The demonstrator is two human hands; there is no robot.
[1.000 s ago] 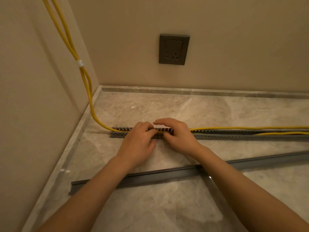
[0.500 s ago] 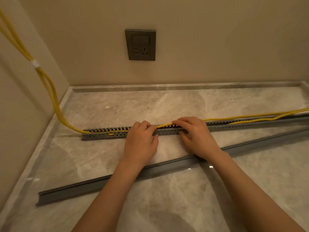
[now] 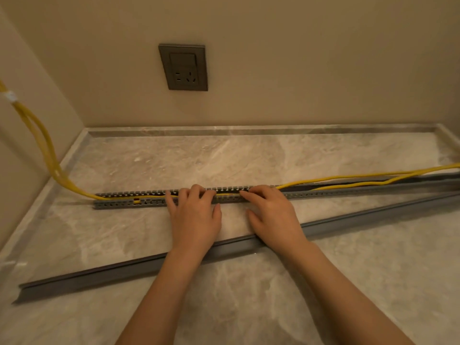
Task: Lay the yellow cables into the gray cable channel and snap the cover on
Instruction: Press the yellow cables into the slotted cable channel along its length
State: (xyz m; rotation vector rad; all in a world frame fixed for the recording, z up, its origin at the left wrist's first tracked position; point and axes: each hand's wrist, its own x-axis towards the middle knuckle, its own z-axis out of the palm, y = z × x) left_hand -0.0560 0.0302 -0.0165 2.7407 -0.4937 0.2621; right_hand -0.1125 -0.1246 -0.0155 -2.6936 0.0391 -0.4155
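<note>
Here, a person's left hand (image 3: pixel 194 215) and right hand (image 3: pixel 273 215) work side by side over the gray cable channel (image 3: pixel 119 204), which runs parallel to the back edge of the marble desk (image 3: pixel 249 155), from near its left edge out past the right. Each grip is spread, not pinching: the fingers arch over the slotted walls and press down from above, with the thumbs set off on the near side. That appears meant to push the yellow cables (image 3: pixel 48 153) down between the walls.

From the channel's left end to the hands, the cables already lie inside. Right of the right hand, one strand rides on or above the far wall and another snakes loosely inside the open trough toward the right edge, so that stretch looks unseated. Keeping the hands close together likely pins the seated part while the next part is fed in.

At the back-left corner the cables rise off the desk and climb the side wall, bundled by a white tie (image 3: pixel 10 95). The cover (image 3: pixel 99 277) lies slantwise under both wrists, from the front-left corner toward the right edge. It is not yet fitted, parked within reach but off the channel. A dark wall socket (image 3: pixel 184 68) sits above the back edge.
</note>
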